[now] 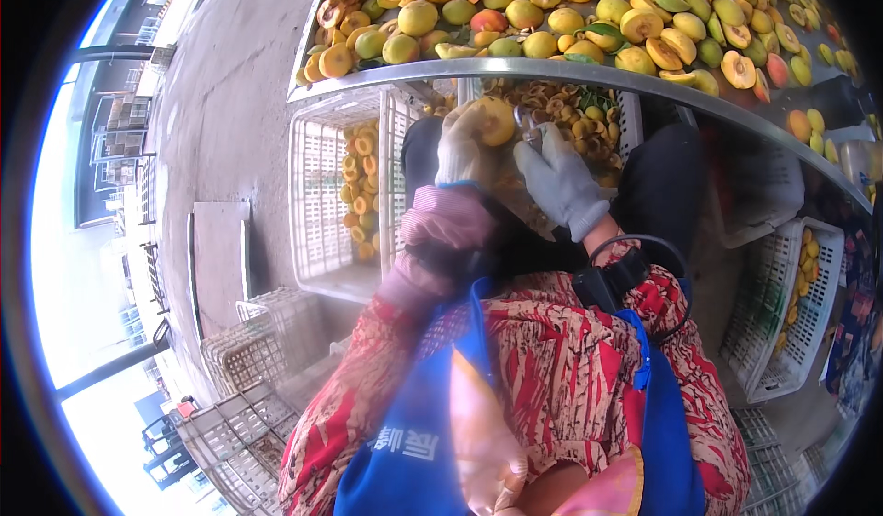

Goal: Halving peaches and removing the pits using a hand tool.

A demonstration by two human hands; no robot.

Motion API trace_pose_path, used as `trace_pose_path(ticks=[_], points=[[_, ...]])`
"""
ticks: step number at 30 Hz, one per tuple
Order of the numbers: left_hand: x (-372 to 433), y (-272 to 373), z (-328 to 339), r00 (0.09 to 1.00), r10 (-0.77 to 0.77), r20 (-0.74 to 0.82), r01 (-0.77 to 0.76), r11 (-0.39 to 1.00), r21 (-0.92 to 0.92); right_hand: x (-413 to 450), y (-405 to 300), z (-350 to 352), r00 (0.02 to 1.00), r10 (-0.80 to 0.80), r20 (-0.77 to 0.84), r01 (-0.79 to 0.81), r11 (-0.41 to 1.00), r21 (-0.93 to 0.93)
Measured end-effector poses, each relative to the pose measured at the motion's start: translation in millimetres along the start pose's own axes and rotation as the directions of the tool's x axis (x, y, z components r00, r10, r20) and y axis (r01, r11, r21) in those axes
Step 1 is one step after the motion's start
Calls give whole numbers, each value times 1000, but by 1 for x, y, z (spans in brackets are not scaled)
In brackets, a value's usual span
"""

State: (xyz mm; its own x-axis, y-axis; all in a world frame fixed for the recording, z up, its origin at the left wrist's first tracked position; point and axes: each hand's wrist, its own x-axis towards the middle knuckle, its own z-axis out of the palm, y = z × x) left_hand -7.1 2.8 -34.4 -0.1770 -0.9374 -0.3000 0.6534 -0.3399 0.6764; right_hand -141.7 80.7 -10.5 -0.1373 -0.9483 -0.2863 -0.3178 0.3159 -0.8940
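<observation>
My left hand (461, 145), in a white knit glove, holds a yellow peach half (497, 121) with its cut face turned towards my right hand. My right hand (560, 174), gloved too, grips a small metal tool (528, 128); its looped tip is beside the peach, and I cannot tell whether they touch. Below both hands, between my knees, a crate holds peach scraps (586, 112) and some leaves. Just beyond, a metal-edged table (510, 67) carries a heap of whole and halved peaches (524, 14).
Left of my knees stands a white plastic crate (324, 285) with peach halves (360, 185) inside. More crates (238, 361) are at lower left. On the right is another crate (759, 309) with peach pieces. A person's patterned clothing (852, 288) shows at the right edge.
</observation>
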Motion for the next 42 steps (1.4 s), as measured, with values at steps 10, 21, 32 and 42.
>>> trace_pose_path(ticks=[10,21,32,42], points=[[-3,-9,16,991,-75,-111,69,996,-59,2,0,16,999,-33,41,35,998,-56],[16,-21,15,936,134,-325,1,923,384,16,-14,-3,940,119,319,-186,964,188],[1,-9,17,821,408,398,-479,116,870,20,15,-18,811,112,575,-354,876,328],[-20,1,28,885,40,463,-460,223,859,14,65,-16,634,-347,691,-261,745,614]])
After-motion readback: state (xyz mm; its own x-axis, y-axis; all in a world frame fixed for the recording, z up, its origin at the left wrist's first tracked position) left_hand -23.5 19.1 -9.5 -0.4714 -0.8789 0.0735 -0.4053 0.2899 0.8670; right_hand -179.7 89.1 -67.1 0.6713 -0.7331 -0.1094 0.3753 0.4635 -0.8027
